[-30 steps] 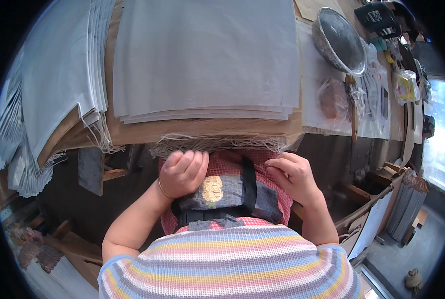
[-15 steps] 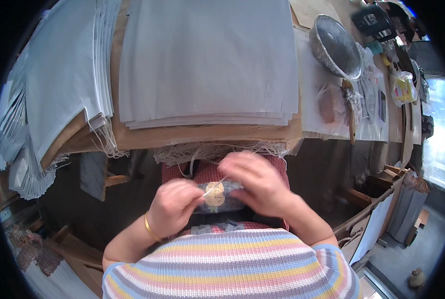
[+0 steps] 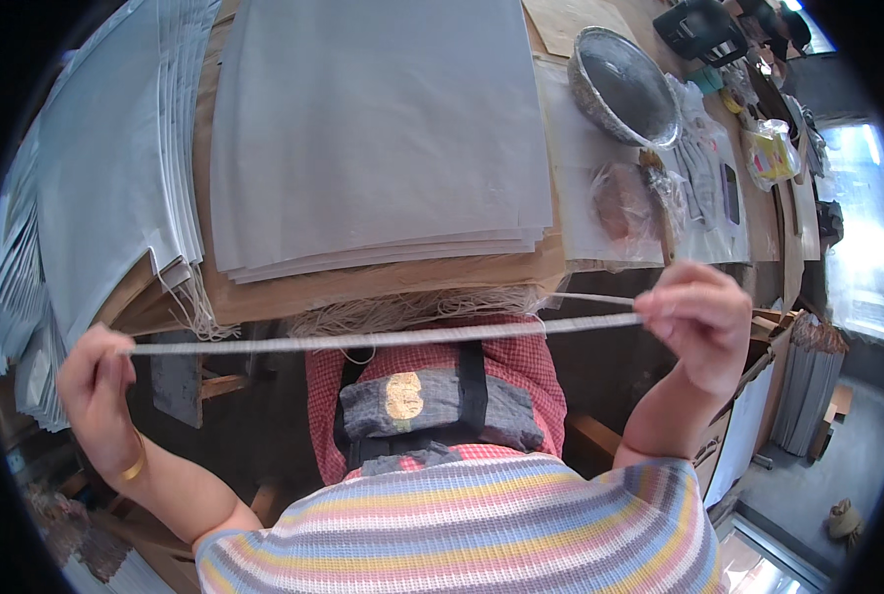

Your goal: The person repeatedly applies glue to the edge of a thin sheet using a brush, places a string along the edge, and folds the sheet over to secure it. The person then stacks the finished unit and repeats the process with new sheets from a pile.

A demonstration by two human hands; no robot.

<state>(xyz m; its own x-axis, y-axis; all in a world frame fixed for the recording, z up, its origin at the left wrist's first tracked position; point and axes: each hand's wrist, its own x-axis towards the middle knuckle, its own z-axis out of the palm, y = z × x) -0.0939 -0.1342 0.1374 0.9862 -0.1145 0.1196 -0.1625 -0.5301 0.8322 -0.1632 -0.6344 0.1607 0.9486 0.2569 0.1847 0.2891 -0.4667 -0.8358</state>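
A pale cord (image 3: 392, 339) is stretched almost level across my lap, in front of the table edge. My left hand (image 3: 100, 396) pinches one end at the far left, and a gold bangle sits on that wrist. At the right, my right hand (image 3: 697, 315) grips the other part of it, with a further length trailing from those fingers back toward the table. Behind the taut cord, a tangled bundle of similar cords (image 3: 412, 309) hangs along the table's front edge. A large stack of whitish sheets (image 3: 378, 139) lies on the table just beyond.
More layered sheets (image 3: 105, 168) with cords at their corner lie at the left. Toward the right are a metal basin (image 3: 625, 89), a brush (image 3: 660, 198) and a plastic bag (image 3: 625, 203). A grey pouch (image 3: 442, 401) rests on my lap. Wooden frames stand low on both sides.
My hands have moved far apart from close together over my lap, drawing the cord out straight between them. The view has shifted slightly to the right.
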